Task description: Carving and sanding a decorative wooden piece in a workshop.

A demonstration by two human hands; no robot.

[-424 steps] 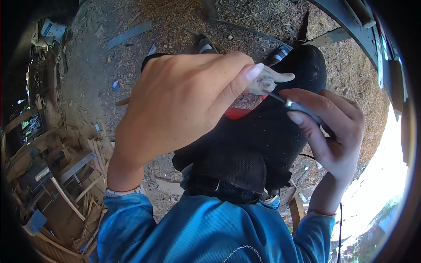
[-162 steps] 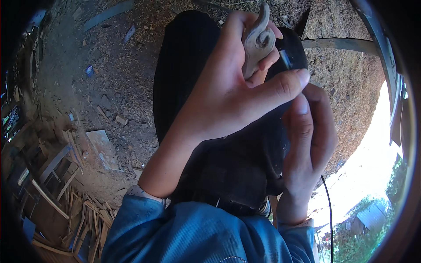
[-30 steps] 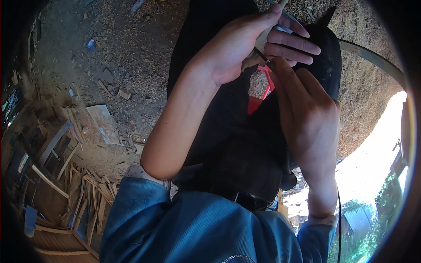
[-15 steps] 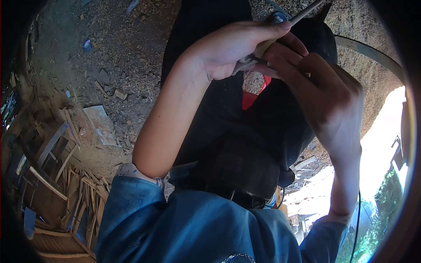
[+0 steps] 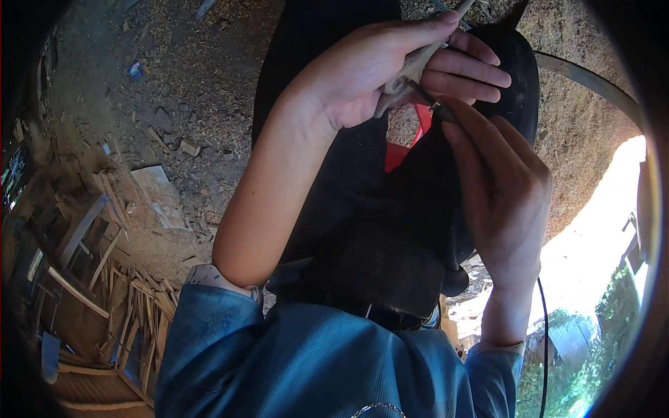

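My left hand point(image 5: 373, 66) holds a pale grey carved piece point(image 5: 416, 64), wooden by its look, with a rounded, hollowed end near the palm and a thin end pointing up past the thumb. The thumb presses along it while the other fingers stretch out behind. In my right hand point(image 5: 505, 184) is a slim dark carving tool point(image 5: 423, 93) with a small metallic band, pinched between thumb and fingers. Its tip meets or nearly meets the carved piece's rounded end; the exact contact is too small to tell. Part of the handle is hidden in the hand.
Below the hands are my dark-clothed legs point(image 5: 334, 181), with a red object point(image 5: 397, 157) between them. Thin wood scraps point(image 5: 132, 327) pile up at lower left. A flat board point(image 5: 160, 196) lies on the littered ground. A curved strip point(image 5: 592, 82) stands at right, near bright daylight.
My right hand has moved down and left, away from the left fingers, so the tool now shows. The left fingers have straightened, and more of the carved piece is visible.
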